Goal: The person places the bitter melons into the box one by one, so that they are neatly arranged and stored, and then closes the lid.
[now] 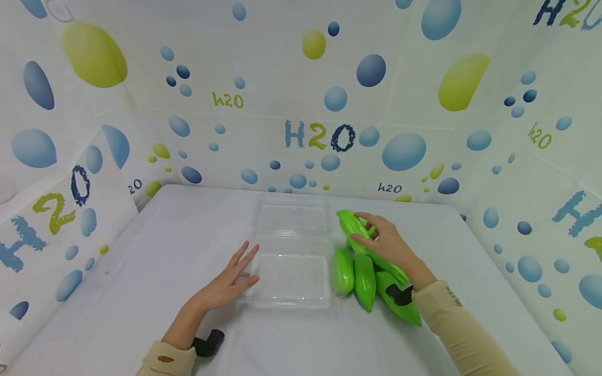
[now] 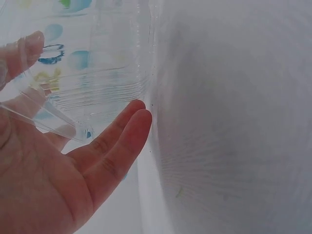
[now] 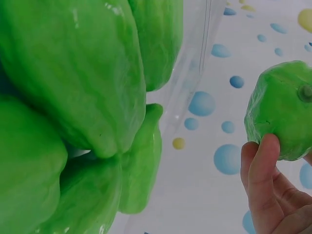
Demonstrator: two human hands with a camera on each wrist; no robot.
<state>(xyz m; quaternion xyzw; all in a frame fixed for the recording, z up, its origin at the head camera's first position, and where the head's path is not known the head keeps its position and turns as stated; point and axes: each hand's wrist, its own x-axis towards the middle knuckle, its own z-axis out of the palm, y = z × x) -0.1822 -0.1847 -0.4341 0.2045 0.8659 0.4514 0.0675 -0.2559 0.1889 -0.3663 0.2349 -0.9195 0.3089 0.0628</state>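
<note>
A clear plastic clamshell box (image 1: 291, 303) lies opened flat, its lid half (image 1: 291, 201) on the far side. Beside its left edge is my left hand (image 1: 230, 282), fingers spread and fairly straight; in the left wrist view the fingers lie along the clear wall, some seen through it. My right hand (image 1: 388, 243) grips a glossy green fruit-like piece (image 3: 275, 112), long with a pointed tip, at the far end of a group. A stem-like nub shows on it in the right wrist view. Its exact kind is unclear.
Several similar green pieces (image 1: 364, 277) lie close together on the white-covered table (image 1: 291, 344), right of the box. The right wrist's black strap (image 1: 400, 295) is just above one of them. A patterned cloth backdrop (image 1: 263, 146) encloses the back and sides.
</note>
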